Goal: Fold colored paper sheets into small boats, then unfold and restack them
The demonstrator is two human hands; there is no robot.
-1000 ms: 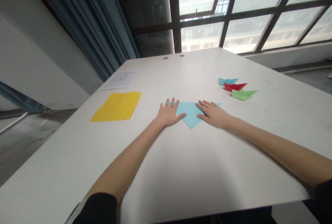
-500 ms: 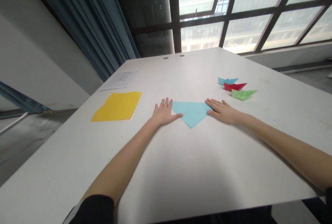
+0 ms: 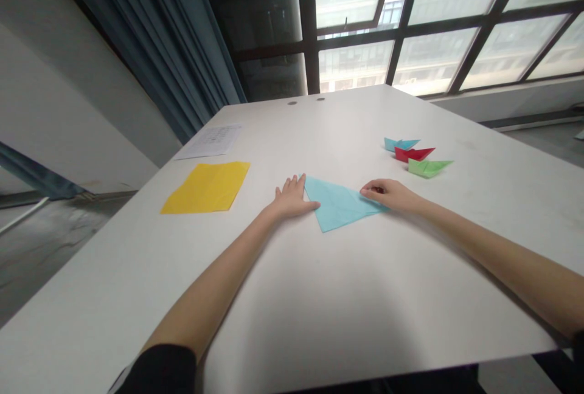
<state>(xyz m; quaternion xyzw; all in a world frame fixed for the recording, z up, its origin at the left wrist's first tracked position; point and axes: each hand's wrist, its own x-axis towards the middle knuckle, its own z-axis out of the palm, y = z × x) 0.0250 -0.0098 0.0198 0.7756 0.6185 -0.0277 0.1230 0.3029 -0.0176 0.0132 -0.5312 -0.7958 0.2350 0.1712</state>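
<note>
A light blue sheet of paper (image 3: 337,204), folded into a triangle, lies on the white table between my hands. Flat on its left corner rests my left hand (image 3: 292,198), fingers spread and thumb over the paper's edge. My right hand (image 3: 390,194) is at the right corner, thumb and fingertips pinched together on the paper. The tip of that corner is partly hidden beneath the right hand.
Left of my hands lies a yellow sheet of paper (image 3: 207,188), with a printed white sheet (image 3: 210,141) behind it. Three folded paper boats, blue (image 3: 401,145), red (image 3: 413,154) and green (image 3: 429,168), stand at the right on the white table (image 3: 292,297).
My right hand has gone from lying flat to pinching the paper's right corner. The blue triangle has turned, its right corner coming nearer me and its lower point shifting left.
</note>
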